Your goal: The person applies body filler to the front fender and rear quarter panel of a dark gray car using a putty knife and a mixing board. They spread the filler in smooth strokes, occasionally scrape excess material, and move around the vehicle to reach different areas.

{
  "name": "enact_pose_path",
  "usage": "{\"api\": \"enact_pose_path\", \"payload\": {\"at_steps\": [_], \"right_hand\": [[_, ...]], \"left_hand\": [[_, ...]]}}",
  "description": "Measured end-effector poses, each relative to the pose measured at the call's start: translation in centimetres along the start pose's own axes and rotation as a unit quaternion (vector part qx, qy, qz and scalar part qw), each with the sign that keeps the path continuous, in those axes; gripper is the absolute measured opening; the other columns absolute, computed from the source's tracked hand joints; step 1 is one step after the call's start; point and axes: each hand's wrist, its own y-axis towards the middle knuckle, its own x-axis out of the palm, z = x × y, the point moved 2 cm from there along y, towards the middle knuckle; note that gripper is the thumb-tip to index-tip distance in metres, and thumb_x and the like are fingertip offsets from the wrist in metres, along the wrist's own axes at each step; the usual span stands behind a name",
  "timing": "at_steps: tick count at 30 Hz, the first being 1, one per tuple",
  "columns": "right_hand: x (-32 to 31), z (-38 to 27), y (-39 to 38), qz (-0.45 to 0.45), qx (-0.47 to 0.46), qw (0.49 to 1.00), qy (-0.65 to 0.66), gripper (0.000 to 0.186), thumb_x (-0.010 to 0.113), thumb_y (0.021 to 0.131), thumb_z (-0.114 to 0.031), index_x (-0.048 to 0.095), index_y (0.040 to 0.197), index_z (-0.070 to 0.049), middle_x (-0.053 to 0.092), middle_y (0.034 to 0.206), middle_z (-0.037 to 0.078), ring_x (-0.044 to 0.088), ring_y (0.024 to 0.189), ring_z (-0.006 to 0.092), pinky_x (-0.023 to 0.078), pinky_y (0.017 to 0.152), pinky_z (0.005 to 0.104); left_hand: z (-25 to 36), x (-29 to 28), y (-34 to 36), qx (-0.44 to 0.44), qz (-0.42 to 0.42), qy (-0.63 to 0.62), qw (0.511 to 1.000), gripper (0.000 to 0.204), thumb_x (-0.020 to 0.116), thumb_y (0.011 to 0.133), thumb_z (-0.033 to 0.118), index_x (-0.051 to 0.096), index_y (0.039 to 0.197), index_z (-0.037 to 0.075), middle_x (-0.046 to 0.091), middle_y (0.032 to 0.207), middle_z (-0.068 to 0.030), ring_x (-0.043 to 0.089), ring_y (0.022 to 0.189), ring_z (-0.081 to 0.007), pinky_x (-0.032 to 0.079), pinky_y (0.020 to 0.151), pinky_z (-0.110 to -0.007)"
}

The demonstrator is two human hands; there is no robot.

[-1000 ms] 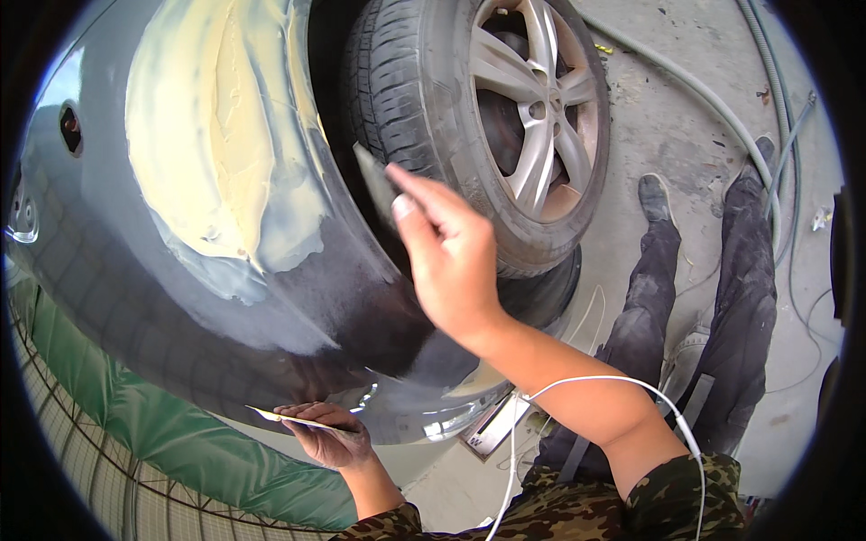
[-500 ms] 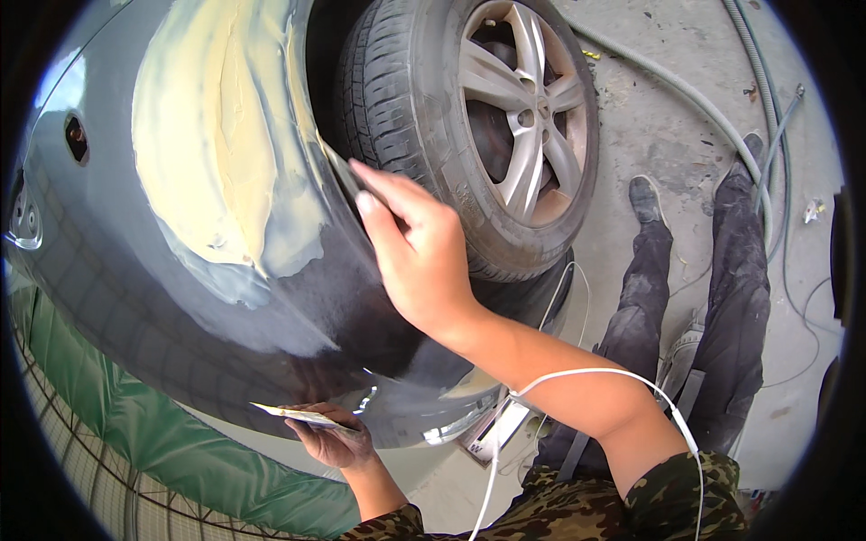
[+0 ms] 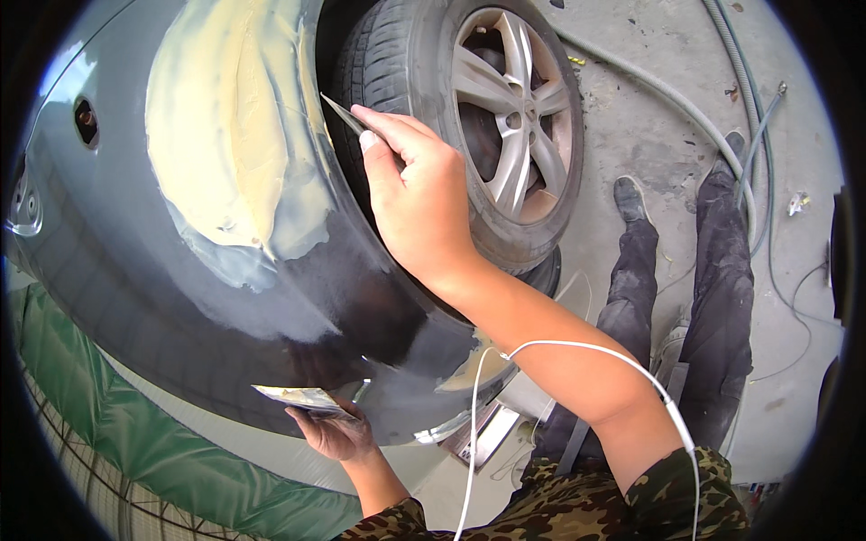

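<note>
Pale yellow putty (image 3: pixel 216 126) lies in long, ridged streaks on the dark car panel (image 3: pixel 361 311), along the wheel arch. My right hand (image 3: pixel 419 194) is closed on a thin putty scraper (image 3: pixel 347 119), whose tip points up and left beside the arch edge; whether it touches the edge I cannot tell. Low on the left, my left hand (image 3: pixel 341 435) grips a flat putty plate (image 3: pixel 302 397) with some yellow putty on it. The lower part of the panel is right behind that plate.
A tyre (image 3: pixel 397 59) on a silver rim (image 3: pixel 519 108) is close beside my right hand. Grey hoses (image 3: pixel 681 88) run over the concrete floor. A white cable (image 3: pixel 577 343) loops across my right arm. Green sheeting (image 3: pixel 135 424) hangs at lower left.
My right hand has moved up along the wheel arch, and the scraper tip has shifted away from the putty's edge. The plate in my left hand has tipped, showing more of its face.
</note>
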Motion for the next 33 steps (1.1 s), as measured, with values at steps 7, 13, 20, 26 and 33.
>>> {"api": "enact_pose_path", "payload": {"at_steps": [7,13,20,26,33], "right_hand": [[0.2,-0.3,-0.1,0.005,-0.053,0.995,-0.08,0.023,0.057,0.088,0.001,0.067,0.109,0.005,0.068,0.101,0.019,0.067,0.083,0.0288,0.052,0.076,0.0337],[0.6,-0.3,-0.5,0.009,-0.073,0.993,-0.094,0.023,0.058,0.086,0.001,0.067,0.107,0.004,0.068,0.102,0.018,0.067,0.084,0.0321,0.053,0.076,0.0365],[0.7,-0.3,-1.4,0.01,-0.085,0.992,-0.096,0.023,0.059,0.084,0.002,0.068,0.105,0.003,0.068,0.101,0.018,0.066,0.086,0.0352,0.054,0.076,0.0386],[0.3,-1.4,-3.2,-0.024,-0.099,0.992,-0.079,0.022,0.057,0.09,-0.002,0.067,0.11,0.004,0.068,0.105,0.018,0.068,0.089,0.0307,0.053,0.078,0.0333],[-1.7,-0.9,-2.4,-0.005,-0.085,0.994,-0.072,0.023,0.058,0.091,-0.001,0.067,0.112,0.003,0.068,0.105,0.019,0.068,0.093,0.0281,0.051,0.084,0.0316]], "left_hand": [[-0.2,0.3,-0.1,-0.002,-0.011,-0.014,1.0,0.037,0.047,0.103,0.03,0.058,0.127,0.003,0.065,0.122,-0.0131,0.066,0.105,-0.0216,0.057,0.086,-0.031],[-0.3,0.9,0.0,-0.01,-0.033,-0.024,0.999,0.036,0.047,0.103,0.029,0.059,0.126,0.004,0.065,0.123,-0.0129,0.066,0.105,-0.0212,0.056,0.086,-0.031],[-0.3,0.1,0.0,0.003,-0.024,-0.036,0.999,0.037,0.047,0.103,0.03,0.06,0.124,0.003,0.065,0.122,-0.013,0.066,0.105,-0.0201,0.055,0.086,-0.03],[-0.2,-0.5,-0.3,0.026,0.053,-0.007,0.998,0.034,0.052,0.101,0.031,0.06,0.121,0.005,0.069,0.112,-0.0068,0.068,0.093,-0.0157,0.059,0.077,-0.029],[-0.4,0.2,-0.1,0.034,0.031,0.007,0.999,0.037,0.051,0.101,0.032,0.056,0.127,0.005,0.065,0.12,-0.0087,0.066,0.102,-0.0192,0.058,0.08,-0.032]]}}
